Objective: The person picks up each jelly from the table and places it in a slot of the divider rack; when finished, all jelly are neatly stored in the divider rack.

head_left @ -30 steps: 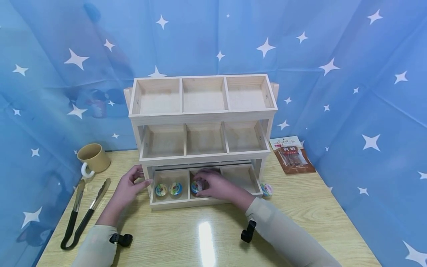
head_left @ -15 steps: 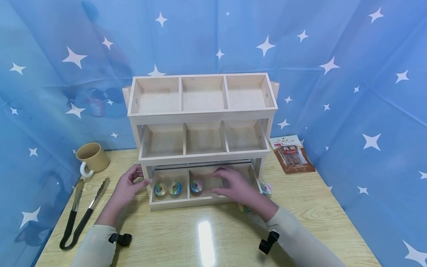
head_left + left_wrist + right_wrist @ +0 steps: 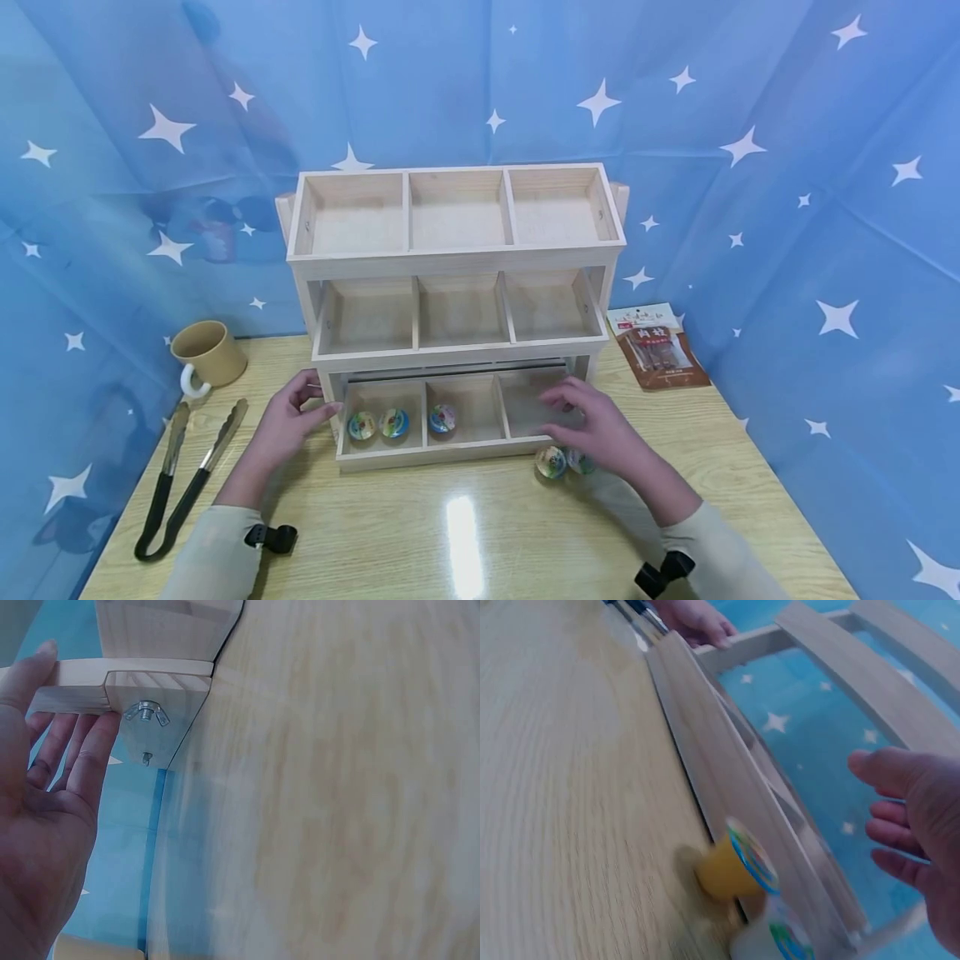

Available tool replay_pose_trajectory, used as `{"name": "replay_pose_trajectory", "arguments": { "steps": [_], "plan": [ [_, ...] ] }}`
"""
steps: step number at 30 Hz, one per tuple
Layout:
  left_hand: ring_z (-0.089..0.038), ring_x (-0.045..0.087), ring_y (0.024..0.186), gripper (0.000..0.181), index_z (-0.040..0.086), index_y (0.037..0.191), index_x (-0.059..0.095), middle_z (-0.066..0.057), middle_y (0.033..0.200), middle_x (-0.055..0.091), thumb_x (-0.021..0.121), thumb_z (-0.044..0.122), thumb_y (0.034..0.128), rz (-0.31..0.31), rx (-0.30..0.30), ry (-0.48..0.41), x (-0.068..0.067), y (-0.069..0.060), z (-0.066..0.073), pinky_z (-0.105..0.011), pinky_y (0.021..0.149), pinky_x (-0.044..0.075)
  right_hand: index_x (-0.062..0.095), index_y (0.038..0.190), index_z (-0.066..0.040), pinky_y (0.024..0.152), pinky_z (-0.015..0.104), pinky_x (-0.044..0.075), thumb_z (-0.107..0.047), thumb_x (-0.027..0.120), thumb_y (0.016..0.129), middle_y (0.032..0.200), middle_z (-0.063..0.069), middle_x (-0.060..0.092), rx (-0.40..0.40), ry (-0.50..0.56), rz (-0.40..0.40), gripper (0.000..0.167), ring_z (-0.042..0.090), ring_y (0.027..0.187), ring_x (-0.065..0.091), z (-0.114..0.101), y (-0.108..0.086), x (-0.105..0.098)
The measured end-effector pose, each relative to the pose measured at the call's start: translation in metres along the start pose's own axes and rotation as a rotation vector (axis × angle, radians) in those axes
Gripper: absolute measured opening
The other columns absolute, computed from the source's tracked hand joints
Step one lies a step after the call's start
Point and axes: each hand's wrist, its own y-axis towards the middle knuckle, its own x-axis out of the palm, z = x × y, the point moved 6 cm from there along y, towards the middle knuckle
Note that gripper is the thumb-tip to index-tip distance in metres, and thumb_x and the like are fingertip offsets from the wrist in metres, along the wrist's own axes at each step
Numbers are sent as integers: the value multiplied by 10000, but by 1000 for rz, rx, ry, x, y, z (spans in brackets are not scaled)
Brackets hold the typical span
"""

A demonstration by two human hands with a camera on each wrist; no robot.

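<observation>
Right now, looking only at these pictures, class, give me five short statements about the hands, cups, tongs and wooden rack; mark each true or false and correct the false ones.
1. The left hand grips the tongs. False: it grips the side of the wooden rack.
2. Two cups sit in the left compartment of the bottom tray. True.
3. The middle compartment of that tray holds three cups. False: it holds one.
4. The right hand holds nothing. True.
5. The tongs lie to the right of the rack. False: they lie to its left.
</observation>
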Motion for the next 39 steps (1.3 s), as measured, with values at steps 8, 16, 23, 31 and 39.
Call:
{"name": "replay_pose_trajectory", "arguments": {
  "steps": [8,16,23,31,39],
  "plan": [
    [-162,683,1124,482,47,1469,612,-223,1256,719,808,117,1034,3,-1,3,0,0,0,-266,856,596,771,1237,-111,732,404,606,-24,916,898,1166,36,714,41,-53,91,379,306,984,690,23,-24,-35],
    [-146,683,1114,493,45,1475,608,-223,1250,716,810,116,1032,3,3,2,0,0,1,-269,849,599,756,1258,-49,846,450,595,-40,890,931,1149,35,697,106,-132,97,354,346,1025,681,46,-44,-50],
    [-236,683,1143,498,55,1479,610,-219,1256,719,815,137,1032,1,-5,3,1,0,0,-269,850,598,730,1323,-26,914,571,578,-102,875,964,1221,147,685,196,-129,44,394,349,1098,657,65,-54,-47],
    [-180,685,1127,500,52,1485,606,-230,1259,717,809,123,1034,0,0,-4,1,0,0,-265,847,601,675,1408,13,980,605,563,-192,867,992,1274,139,666,261,-78,-16,502,363,1178,653,89,-60,-38],
    [-236,676,1152,495,56,1484,605,-220,1273,705,806,132,1039,-2,-5,-9,1,-1,0,-261,857,598,665,1428,-34,939,505,602,-252,860,1004,1265,71,662,284,-47,-38,514,270,1118,660,100,-63,-29]
  ]
}}
